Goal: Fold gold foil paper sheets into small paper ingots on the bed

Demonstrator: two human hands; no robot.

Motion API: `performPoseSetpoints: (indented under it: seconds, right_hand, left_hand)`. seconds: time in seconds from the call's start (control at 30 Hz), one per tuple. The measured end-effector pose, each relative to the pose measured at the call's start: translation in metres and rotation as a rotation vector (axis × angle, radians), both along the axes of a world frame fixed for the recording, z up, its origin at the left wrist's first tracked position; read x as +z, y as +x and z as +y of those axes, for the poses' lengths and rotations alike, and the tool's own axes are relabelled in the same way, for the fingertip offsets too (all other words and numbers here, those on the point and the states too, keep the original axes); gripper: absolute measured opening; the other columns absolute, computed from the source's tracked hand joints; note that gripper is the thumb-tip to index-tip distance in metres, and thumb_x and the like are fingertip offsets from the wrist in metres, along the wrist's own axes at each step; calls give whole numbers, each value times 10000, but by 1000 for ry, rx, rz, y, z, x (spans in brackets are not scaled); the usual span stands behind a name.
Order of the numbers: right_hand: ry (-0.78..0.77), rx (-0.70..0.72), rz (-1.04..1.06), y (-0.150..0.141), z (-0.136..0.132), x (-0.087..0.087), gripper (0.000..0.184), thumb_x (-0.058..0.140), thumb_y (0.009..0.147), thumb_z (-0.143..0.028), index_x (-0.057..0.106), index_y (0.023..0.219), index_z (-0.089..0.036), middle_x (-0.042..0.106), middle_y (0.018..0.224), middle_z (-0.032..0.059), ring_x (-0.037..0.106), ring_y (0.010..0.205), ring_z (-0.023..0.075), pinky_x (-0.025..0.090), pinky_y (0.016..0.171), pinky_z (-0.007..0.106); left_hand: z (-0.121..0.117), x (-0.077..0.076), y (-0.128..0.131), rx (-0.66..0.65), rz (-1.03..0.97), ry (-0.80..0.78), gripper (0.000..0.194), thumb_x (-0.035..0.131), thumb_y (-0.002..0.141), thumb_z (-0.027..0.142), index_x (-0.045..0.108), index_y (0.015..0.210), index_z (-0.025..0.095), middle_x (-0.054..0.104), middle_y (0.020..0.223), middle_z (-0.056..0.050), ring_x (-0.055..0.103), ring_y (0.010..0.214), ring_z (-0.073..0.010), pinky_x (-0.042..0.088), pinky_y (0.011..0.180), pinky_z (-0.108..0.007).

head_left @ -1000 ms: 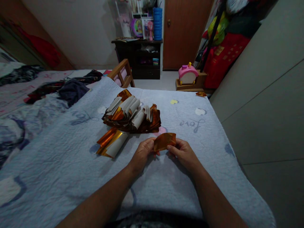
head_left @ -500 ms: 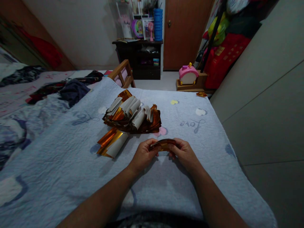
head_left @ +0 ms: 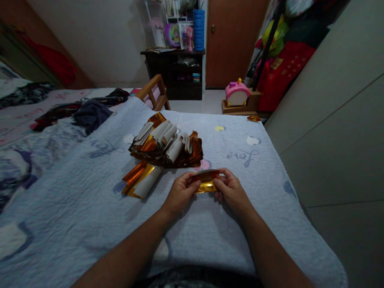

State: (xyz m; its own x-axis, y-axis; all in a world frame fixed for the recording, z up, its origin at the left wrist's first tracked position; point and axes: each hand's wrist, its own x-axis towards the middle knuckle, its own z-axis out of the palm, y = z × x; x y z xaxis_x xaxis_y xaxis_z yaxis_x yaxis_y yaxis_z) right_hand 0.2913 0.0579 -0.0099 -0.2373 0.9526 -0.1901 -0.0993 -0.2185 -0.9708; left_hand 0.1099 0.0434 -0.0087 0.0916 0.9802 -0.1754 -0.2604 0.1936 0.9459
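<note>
Between my two hands is a folded sheet of gold foil paper (head_left: pixel 206 186), shiny gold on its lower flap with a paler upper edge. My left hand (head_left: pixel 182 191) pinches its left end, thumb in front and fingers behind. On the right end, my right hand (head_left: pixel 232 188) grips it the same way. Beyond them and to the left lies a pile of gold foil paper (head_left: pixel 168 144), with several white-backed folds showing. Nearer to my left hand rests a separate folded bundle of gold and white paper (head_left: pixel 142 180).
A pale blue quilt (head_left: pixel 90 224) with heart and lettering prints covers the surface. One small gold folded piece (head_left: pixel 254 118) sits at its far right corner. A wooden chair (head_left: pixel 154 93) stands past the far edge. A pale cabinet (head_left: pixel 336 132) borders the right side.
The foil paper has tilted and opened between my fingers, so more of its bright gold face shows. Both thumbs have shifted on it. The pile stays put.
</note>
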Motion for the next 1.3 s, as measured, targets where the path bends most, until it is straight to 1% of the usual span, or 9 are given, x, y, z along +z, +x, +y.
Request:
performPoseSetpoints:
  seconds: [0.1,0.17,0.3,0.37,0.43,0.6,0.77,1.1,1.3]
  right_hand:
    - [8,-65,71,1,0,2,367,697,787,-386,437,1015,-262,634,687,-83,544,428,93,413,388,182]
    - [38,-61,91,4,-1,3,306,678,790,-335,430,954,-265,620,688,-85,571,468,101,437,421,191]
    - [109,42,80,8,-1,3,266,618,762,-225,566,1021,-257,650,822,-28,609,593,116,464,494,221]
    - [121,97,44,9,-2,3,305,601,763,-214,626,1063,-258,647,818,-15,604,618,127,466,530,244]
    - [152,134,-29,9,-1,2,233,598,769,-213,679,985,-249,634,770,-11,586,626,135,462,569,265]
    - [308,110,-225,8,1,0,118,616,775,-215,719,826,-244,696,855,18,624,813,190,481,751,327]
    - [309,93,-319,9,2,-5,142,612,803,-230,727,885,-239,712,827,14,634,750,184,477,726,323]
    - [427,65,-379,10,3,-3,177,584,786,-165,712,876,-248,710,867,22,627,816,195,471,767,333]
    - [321,92,-303,12,0,1,243,569,769,-178,699,963,-242,706,920,25,600,728,160,464,675,301]
  left_hand:
    - [1,4,1,18,-24,-16,360,816,753,332,702,1047,158,761,966,-71,696,815,-169,522,709,-235]
    - [2,6,0,42,-29,-35,409,825,738,347,692,1072,151,766,994,-83,692,767,-154,497,625,-205]
    - [4,9,-1,69,-43,-65,434,840,703,366,679,1038,141,770,898,-69,621,585,-97,390,468,-166]
    - [4,9,-2,62,-45,-59,447,837,705,366,670,1052,139,770,900,-69,590,542,-76,360,442,-158]
    - [4,8,-2,53,-39,-65,452,829,716,369,658,1064,137,768,907,-71,579,525,-70,355,435,-157]
    - [2,5,-2,23,-75,-52,451,814,740,358,619,1088,149,761,951,-72,712,760,-169,544,693,-256]
    - [1,5,-3,51,33,-13,308,764,791,346,623,989,157,750,896,-46,713,784,-184,543,742,-284]
    - [2,0,-4,60,69,36,309,746,810,323,613,1035,158,738,1054,-79,712,949,-211,535,870,-319]
    - [2,1,-5,54,32,33,315,765,790,325,617,1024,173,735,1023,-56,708,912,-196,541,853,-308]
